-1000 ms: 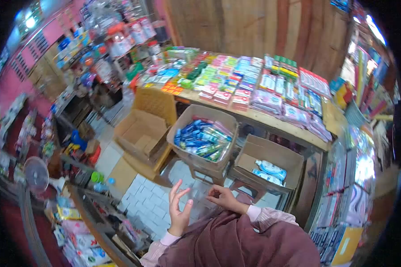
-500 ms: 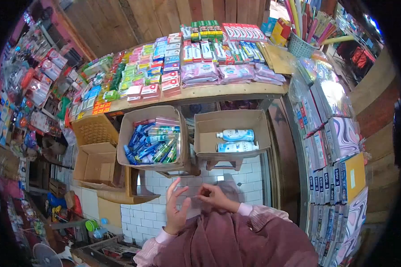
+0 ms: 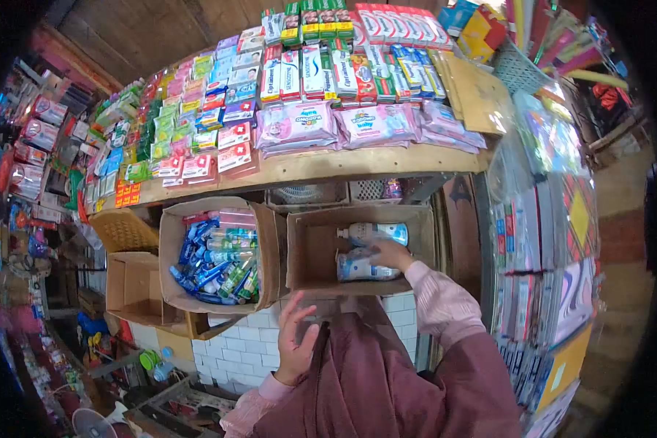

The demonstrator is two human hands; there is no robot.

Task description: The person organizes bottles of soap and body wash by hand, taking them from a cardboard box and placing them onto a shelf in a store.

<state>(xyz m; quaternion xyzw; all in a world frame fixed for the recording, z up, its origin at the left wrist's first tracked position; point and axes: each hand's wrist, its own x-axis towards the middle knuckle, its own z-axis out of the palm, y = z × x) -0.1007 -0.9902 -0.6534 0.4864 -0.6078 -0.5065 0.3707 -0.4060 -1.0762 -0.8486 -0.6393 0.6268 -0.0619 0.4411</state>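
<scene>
My right hand (image 3: 389, 255) reaches into the right cardboard box (image 3: 310, 259), over the nearer white and blue bottle (image 3: 365, 269). Its fingers are blurred, and whether they grip the bottle cannot be made out. A second bottle (image 3: 379, 233) lies behind it in the same box. My left hand (image 3: 296, 339) is raised in front of the boxes, fingers apart, with nothing in it. To its left, another cardboard box (image 3: 270, 255) holds many blue and green tubes and packs (image 3: 215, 252).
A wooden table (image 3: 328, 166) behind the boxes bears toothpaste boxes (image 3: 312, 69) and pink wipe packs (image 3: 297, 125). Stacked books (image 3: 518, 306) stand at the right. An empty carton (image 3: 133, 285) is at the left. A mesh basket (image 3: 517, 67) stands at the back right.
My right hand has moved from beside my left hand forward into the right box, onto the nearer bottle. My left hand stays raised and open. The view has shifted closer to the table.
</scene>
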